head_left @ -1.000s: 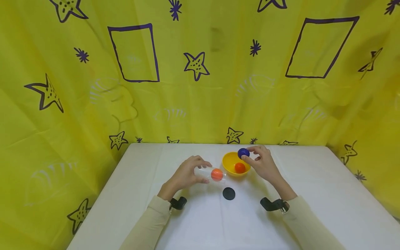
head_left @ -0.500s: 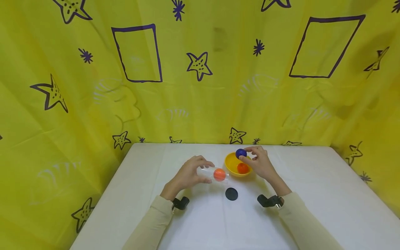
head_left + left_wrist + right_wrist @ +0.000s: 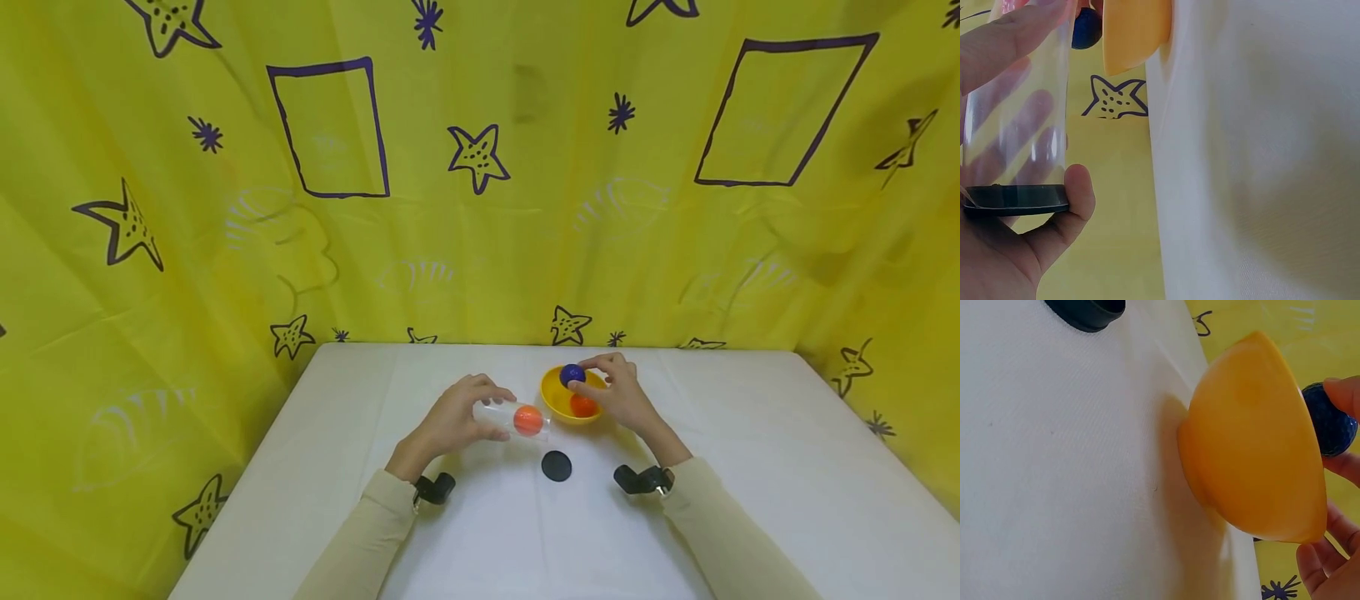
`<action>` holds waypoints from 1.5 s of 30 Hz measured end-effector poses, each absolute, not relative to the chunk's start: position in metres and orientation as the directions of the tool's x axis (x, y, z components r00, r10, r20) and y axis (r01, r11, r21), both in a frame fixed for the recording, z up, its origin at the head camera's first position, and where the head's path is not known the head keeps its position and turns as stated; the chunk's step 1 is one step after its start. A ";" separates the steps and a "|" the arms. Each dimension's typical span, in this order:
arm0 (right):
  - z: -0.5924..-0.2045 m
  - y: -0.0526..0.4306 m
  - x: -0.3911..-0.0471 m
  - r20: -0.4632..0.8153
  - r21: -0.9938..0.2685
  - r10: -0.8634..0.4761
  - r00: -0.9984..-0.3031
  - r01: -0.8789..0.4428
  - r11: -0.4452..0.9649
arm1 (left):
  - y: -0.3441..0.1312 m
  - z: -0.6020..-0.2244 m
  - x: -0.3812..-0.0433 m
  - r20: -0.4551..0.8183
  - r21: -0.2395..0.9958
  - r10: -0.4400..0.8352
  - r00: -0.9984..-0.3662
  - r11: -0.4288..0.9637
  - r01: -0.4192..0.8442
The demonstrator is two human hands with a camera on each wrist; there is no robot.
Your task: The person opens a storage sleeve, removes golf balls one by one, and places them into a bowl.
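My left hand (image 3: pixel 459 417) grips a clear plastic tube (image 3: pixel 1041 144), tilted with its mouth toward the bowl. An orange ball (image 3: pixel 528 421) sits inside near that mouth, and a black cap (image 3: pixel 1016 199) closes the end by my palm. My right hand (image 3: pixel 621 398) pinches a dark blue ball (image 3: pixel 572 376) between thumb and fingers, over the yellow bowl (image 3: pixel 1254 444). Inside the bowl lies another orange ball (image 3: pixel 583 405). The right wrist view shows the blue ball partly hidden behind the bowl's rim.
A round black lid (image 3: pixel 557 466) lies on the white table (image 3: pixel 480 533) in front of the bowl, between my forearms. Behind the table's far edge hangs a yellow curtain (image 3: pixel 525 250) with stars drawn on it.
My right hand has moved left and then slightly down with the blue ball, from the bowl's right rim to over its middle. The left hand with the tube stays nearly still.
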State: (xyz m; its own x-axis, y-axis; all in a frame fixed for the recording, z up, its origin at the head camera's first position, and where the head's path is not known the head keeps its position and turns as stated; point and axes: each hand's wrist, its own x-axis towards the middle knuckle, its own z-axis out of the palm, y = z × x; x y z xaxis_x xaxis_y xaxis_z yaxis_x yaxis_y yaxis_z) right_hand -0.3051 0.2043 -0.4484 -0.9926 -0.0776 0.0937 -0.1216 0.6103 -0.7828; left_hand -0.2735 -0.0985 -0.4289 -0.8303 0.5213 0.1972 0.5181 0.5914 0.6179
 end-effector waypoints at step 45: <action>-0.459 0.205 -0.304 0.140 -0.714 -0.168 -0.976 -0.217 0.666 | -0.099 -0.432 -0.275 0.210 0.611 0.539 -0.815 0.579 0.540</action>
State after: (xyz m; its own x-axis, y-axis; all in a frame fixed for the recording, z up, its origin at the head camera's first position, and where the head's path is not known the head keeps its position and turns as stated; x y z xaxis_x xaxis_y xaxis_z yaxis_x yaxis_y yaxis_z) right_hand -0.3035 0.2047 -0.4594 -0.9758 -0.1682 0.1398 -0.2170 0.6661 -0.7136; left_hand -0.2747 -0.0987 -0.4315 -0.8153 0.5394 0.2105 0.5405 0.5786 0.6108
